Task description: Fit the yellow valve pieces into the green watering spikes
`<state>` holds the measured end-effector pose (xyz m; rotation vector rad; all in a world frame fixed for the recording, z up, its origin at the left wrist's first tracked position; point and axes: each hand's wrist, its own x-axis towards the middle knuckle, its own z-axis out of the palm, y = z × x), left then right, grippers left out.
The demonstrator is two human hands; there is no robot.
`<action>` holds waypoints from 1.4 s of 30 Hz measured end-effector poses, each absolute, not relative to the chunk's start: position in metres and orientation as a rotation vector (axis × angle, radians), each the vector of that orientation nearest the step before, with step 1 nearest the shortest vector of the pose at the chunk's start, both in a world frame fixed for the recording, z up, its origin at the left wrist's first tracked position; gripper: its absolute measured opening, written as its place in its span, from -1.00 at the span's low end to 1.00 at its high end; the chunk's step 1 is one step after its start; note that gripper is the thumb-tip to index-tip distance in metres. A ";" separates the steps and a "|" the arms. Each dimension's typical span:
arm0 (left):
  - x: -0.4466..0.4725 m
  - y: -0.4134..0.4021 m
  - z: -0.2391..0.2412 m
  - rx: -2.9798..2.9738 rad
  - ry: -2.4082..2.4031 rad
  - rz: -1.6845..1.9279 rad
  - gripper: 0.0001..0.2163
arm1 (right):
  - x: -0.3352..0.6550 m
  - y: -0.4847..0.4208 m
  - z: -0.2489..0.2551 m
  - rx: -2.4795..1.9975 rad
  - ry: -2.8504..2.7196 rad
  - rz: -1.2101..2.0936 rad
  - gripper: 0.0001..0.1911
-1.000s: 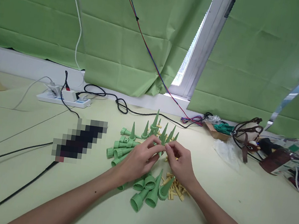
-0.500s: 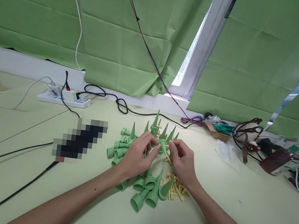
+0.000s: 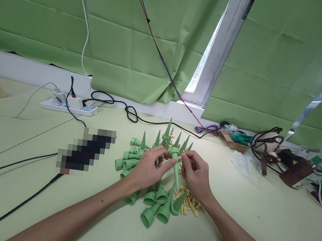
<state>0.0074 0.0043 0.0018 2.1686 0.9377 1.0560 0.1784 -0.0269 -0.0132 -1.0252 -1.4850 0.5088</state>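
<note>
Above the middle of the table (image 3: 239, 225), the 2 forearms reach forward and converge, bringing the hands nearly level with each other. Left hand (image 3: 151, 170): fingers curled and thumb extended, grasping a green spike (image 3: 175, 174) near its collar; the spike hangs cap up, its tip slanting downward between the hands. Right hand (image 3: 197, 172): thumb and index finger pinched on a small yellow peg (image 3: 180, 157) at the spike's side; whether the peg is seated cannot be told. Nearer the viewer lie loose spikes (image 3: 163, 213) and a heap of pegs (image 3: 192, 207). Compared with 0.5 s earlier, the held spike has swung from a foreshortened pose to show its full length; the right hand has barely shifted.
</note>
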 end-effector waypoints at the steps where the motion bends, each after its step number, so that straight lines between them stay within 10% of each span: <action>1: 0.007 0.004 0.001 2.181 0.931 1.065 -0.71 | 0.178 -0.027 -0.013 -1.022 -1.483 0.512 -0.77; 25: 0.008 0.007 -0.003 2.211 0.864 1.160 -0.94 | 0.178 -0.026 -0.016 -1.000 -1.461 0.590 -0.76; 32: 0.010 0.010 -0.001 1.867 0.828 1.016 -0.59 | 0.179 -0.026 -0.016 -0.980 -1.458 0.582 -0.79; 42: 0.006 0.006 0.006 1.844 0.768 0.972 -0.63 | 0.180 -0.026 -0.014 -1.040 -1.569 0.503 -0.77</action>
